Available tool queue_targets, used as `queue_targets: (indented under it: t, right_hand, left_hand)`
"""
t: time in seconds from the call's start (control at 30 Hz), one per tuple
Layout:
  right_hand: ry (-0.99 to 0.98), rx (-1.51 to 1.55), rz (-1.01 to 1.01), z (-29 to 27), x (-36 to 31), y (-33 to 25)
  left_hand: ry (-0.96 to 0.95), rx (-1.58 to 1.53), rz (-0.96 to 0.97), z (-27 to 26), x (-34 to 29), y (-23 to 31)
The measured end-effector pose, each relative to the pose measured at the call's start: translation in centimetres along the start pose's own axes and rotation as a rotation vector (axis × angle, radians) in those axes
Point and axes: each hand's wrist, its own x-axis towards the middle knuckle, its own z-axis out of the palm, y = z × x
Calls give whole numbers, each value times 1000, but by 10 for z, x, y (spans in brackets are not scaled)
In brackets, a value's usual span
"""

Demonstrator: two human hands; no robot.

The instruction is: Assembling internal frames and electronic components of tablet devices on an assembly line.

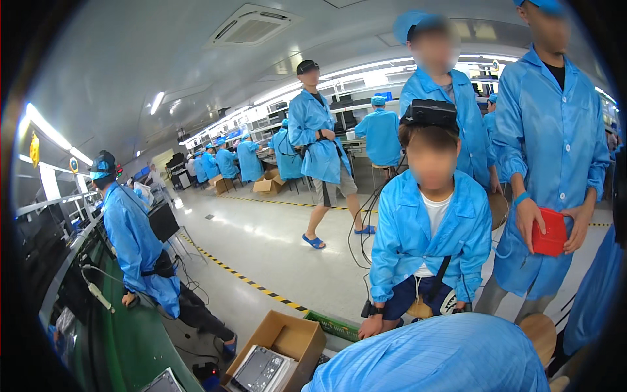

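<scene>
Neither my left hand nor my right hand shows. A large blue striped work coat (424,359) fills the lower middle and right, worn by someone bent over; the fabric hides what is beneath it. To its left stands an open cardboard box (310,336) holding stacked flat panels (260,370) that look like laptop parts. Another dark flat panel with a pale edge (164,382) lies at the lower edge on the green workbench (127,326). A co-worker at right holds a red object (550,232) in both hands.
A person in a blue coat (431,242) sits bent forward ahead; others stand behind. At left a person (134,228) leans on the bench near a pale corded hand tool (99,295). Black cables (356,242) hang mid-room. Yellow-black tape (241,277) marks the floor. A stool (539,336) stands right.
</scene>
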Motion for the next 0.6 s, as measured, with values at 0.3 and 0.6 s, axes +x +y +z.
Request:
queue_targets:
  t: [0.3,0.6]
  right_hand:
    - [6,208,-75,-8,5,-13]
    - [311,191,-169,15,-12,-10]
  left_hand:
    - [-10,169,142,-59,-18,-50]
    - [-94,491,193,-155,-43,-71]
